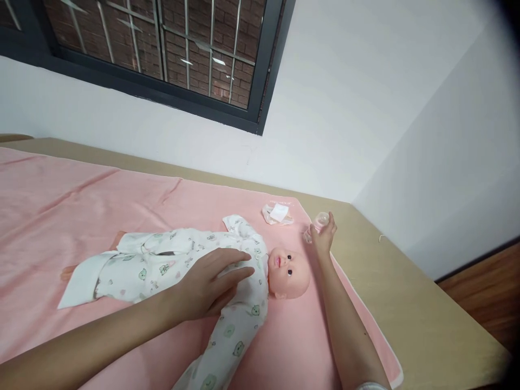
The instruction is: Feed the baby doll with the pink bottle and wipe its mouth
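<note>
A baby doll (296,273) lies on its back on a pink blanket (162,346), with its head toward the right. It wears a white romper (162,271) with small green animal prints. My left hand (211,279) is over the doll's chest, fingers stretched out and apart, holding nothing. Whether its palm touches the cloth is hidden. Beyond the doll's head, my right hand (325,237) is closed around a small clear bottle (322,218) near the blanket's edge. My fingers cover part of the bottle.
A crumpled clear plastic packet (278,213) with a white label lies on the blanket above the doll's shoulder. The wooden tabletop (374,276) shows past the blanket's edge. A white wall (333,108) and a dark-framed barred window (255,65) stand behind.
</note>
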Demonstrator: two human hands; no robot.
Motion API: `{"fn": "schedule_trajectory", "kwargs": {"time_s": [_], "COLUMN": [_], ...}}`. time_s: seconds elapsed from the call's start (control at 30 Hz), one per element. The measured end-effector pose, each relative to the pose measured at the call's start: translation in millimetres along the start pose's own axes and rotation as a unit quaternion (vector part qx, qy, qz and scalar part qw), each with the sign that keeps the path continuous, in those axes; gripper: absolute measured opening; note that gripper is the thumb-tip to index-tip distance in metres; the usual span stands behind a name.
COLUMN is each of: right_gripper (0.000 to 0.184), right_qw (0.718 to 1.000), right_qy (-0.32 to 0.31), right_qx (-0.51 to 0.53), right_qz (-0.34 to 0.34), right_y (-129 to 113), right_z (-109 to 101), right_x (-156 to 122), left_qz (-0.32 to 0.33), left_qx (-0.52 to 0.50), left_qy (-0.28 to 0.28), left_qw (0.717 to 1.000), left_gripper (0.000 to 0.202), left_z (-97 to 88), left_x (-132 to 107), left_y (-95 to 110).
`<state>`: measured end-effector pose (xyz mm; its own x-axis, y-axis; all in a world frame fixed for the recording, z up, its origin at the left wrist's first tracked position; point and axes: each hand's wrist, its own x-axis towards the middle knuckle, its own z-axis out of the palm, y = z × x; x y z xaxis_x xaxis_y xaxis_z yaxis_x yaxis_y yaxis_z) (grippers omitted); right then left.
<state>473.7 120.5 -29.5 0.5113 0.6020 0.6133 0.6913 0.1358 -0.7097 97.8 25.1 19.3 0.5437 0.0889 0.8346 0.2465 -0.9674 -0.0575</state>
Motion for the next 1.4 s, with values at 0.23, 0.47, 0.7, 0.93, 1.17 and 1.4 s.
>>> {"fn": "schedule_trajectory", "kwargs": {"time_s": [0.23,0.47,0.7,0.93,1.17,1.4], "right_gripper": [0.082,0.083,0.090,0.092,0.103,0.096], "right_qw": [1.000,1.000,0.984,0.927,0.857,0.828], "right_qy": [0.002,0.012,-0.039,-0.172,-0.291,-0.325], "right_qx": [-0.004,0.027,0.175,0.331,0.425,0.458], "right_qz": [0.012,0.003,-0.011,-0.038,0.027,0.011], "right_y": [6.9,-8.1,-90.4,-192.0,-234.5,-232.4], "right_z": [-1.2,-6.6,-23.3,-47.1,-42.8,-43.8], "right_x": [-2.3,2.5,0.0,-51.1,-131.1,-156.0], "left_qz": [-0.022,-0.047,-0.067,-0.102,-0.154,-0.162], "left_qx": [-0.013,0.001,0.011,0.015,0.054,0.074], "left_qy": [-0.023,-0.022,-0.009,0.000,0.030,0.043], "left_qw": [0.999,0.999,0.998,0.995,0.986,0.983], "left_gripper": [0.045,0.043,0.039,0.040,0.061,0.051], "left_z": [1.5,1.1,-5.5,-9.5,-17.9,-24.1], "left_x": [-0.6,0.6,5.9,12.4,18.2,23.7], "left_y": [0.5,2.2,-0.1,11.3,23.9,26.2]}}
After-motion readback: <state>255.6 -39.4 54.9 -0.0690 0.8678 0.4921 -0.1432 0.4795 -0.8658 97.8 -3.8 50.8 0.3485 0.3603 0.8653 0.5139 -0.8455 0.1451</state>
